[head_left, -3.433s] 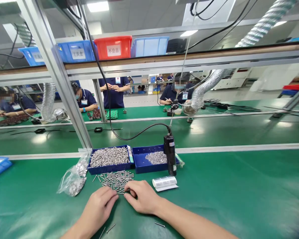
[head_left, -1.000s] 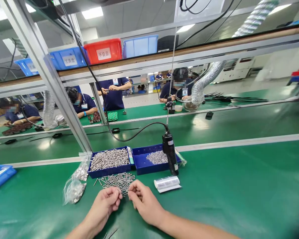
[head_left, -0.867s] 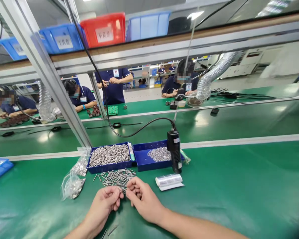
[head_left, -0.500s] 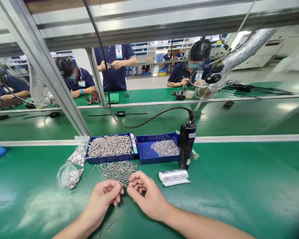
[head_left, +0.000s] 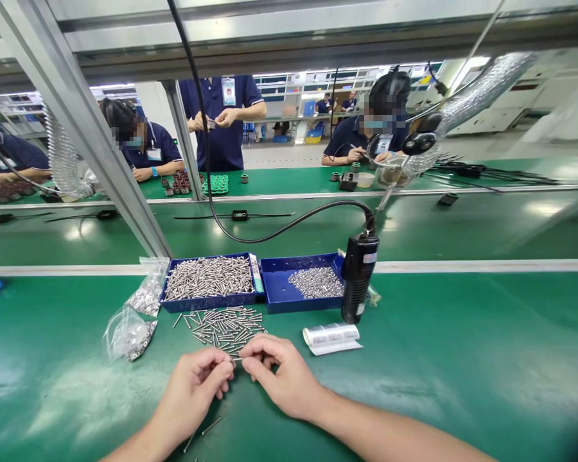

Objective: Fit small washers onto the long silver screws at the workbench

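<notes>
Screw [head_left: 236,360] pinched between both hands [head_left: 241,378]

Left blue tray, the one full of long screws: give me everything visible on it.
The left blue tray is a shallow rectangular box, apparently plastic, with low walls. It lies flat on the green mat, heaped with long silvery screws. Its right end sits against the second blue tray, with a narrow white strip at the join. Loose screws lie on the mat just in front of it, and clear bags lie by its left end. Neither hand touches it.
</notes>
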`<move>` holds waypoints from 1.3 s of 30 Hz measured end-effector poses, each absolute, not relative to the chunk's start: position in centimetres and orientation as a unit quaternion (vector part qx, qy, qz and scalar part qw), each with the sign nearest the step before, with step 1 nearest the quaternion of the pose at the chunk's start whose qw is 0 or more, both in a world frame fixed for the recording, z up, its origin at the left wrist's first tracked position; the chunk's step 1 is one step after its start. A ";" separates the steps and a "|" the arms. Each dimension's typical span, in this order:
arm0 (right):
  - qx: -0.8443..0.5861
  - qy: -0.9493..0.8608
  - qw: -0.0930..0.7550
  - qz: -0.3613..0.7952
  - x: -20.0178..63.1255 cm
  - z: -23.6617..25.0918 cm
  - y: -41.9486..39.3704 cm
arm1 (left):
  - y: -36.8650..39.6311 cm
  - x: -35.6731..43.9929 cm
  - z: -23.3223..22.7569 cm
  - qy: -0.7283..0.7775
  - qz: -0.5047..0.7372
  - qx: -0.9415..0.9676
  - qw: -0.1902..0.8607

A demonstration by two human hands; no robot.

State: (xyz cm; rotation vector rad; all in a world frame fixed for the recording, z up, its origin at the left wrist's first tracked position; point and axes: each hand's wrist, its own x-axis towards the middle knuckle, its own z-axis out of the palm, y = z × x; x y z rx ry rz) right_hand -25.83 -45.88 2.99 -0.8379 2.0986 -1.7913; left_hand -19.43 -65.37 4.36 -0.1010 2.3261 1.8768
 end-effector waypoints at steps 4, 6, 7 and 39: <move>-0.306 0.729 0.111 -0.602 -25.9 3.2 -45.9 | -65.5 -19.4 4.4 0.803 0.591 -0.014 0.067; -0.310 0.729 0.104 -0.601 -25.9 3.3 -46.0 | -65.6 -19.3 4.4 0.814 0.578 -0.003 0.060; -0.311 0.729 0.103 -0.601 -25.9 3.3 -46.0 | -65.6 -19.3 4.4 0.817 0.574 0.000 0.058; -0.387 0.652 0.187 -0.625 -26.1 4.0 -45.4 | -66.8 -19.6 4.7 0.567 0.760 -0.057 0.314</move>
